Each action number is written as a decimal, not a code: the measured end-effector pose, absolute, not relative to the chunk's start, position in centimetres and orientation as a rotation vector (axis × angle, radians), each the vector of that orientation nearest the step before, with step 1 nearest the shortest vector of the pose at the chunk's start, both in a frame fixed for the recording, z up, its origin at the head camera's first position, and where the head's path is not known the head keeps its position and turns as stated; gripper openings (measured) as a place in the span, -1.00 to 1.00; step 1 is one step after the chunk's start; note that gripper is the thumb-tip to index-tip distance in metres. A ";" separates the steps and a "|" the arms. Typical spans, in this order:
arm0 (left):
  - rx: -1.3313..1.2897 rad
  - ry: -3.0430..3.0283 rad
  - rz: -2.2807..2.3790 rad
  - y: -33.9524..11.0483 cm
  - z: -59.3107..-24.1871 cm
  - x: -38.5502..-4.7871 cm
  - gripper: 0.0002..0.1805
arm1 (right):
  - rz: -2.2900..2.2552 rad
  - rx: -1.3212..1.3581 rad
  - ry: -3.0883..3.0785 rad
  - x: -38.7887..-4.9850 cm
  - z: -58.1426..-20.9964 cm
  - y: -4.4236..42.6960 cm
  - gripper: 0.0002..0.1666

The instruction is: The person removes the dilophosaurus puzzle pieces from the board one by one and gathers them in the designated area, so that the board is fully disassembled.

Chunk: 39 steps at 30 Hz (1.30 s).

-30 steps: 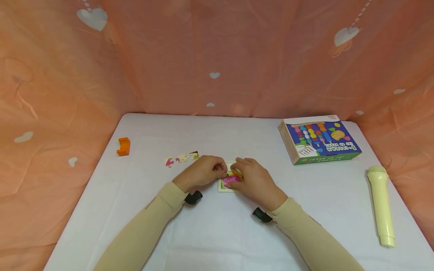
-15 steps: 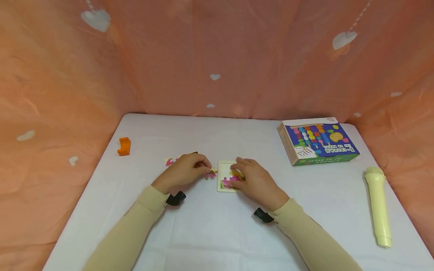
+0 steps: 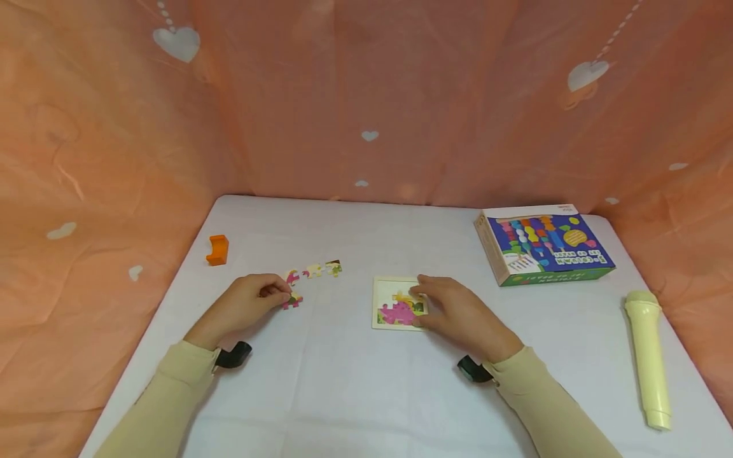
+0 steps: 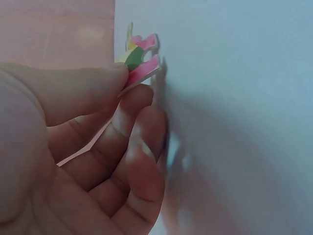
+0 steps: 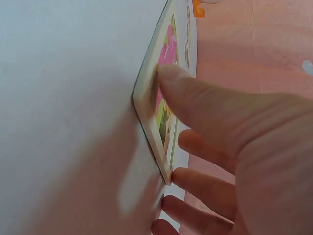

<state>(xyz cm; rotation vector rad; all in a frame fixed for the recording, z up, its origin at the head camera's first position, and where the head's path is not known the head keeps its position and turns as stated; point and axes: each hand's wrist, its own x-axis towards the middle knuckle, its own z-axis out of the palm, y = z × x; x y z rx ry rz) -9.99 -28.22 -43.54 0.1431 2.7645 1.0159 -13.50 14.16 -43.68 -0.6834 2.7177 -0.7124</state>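
Jigsaw piece (image 3: 293, 299) is being pinched by left hand (image 3: 240, 305). Toward three o'clock, spread right hand (image 3: 466, 318) is touching puzzle tray (image 3: 386, 290).

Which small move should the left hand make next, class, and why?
Probably set the puzzle piece down beside the loose puzzle pieces: the left hand pinches it near them, having carried it away from the partly filled puzzle tray.

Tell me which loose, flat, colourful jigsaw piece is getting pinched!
The pink, green and yellow jigsaw piece in the left hand; the other loose jigsaw pieces lie on the white table.
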 end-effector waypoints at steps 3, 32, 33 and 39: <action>0.166 2.789 1.015 -28.2 -43.9 -10.1 -0.94 | -0.699 -0.703 2.731 -13.4 -43.8 14.2 -0.33; 0.524 2.638 0.870 -10.7 -42.6 -15.9 -0.72 | -0.749 -0.736 2.724 -13.6 -44.0 14.2 -0.52; 0.528 2.630 0.853 -10.2 -42.6 -16.0 -0.69 | -0.746 -0.743 2.725 -13.6 -43.9 14.3 -0.53; 0.491 2.599 0.825 -9.2 -43.0 -16.2 -0.64 | -0.743 -0.773 2.735 -13.7 -43.9 14.2 -0.52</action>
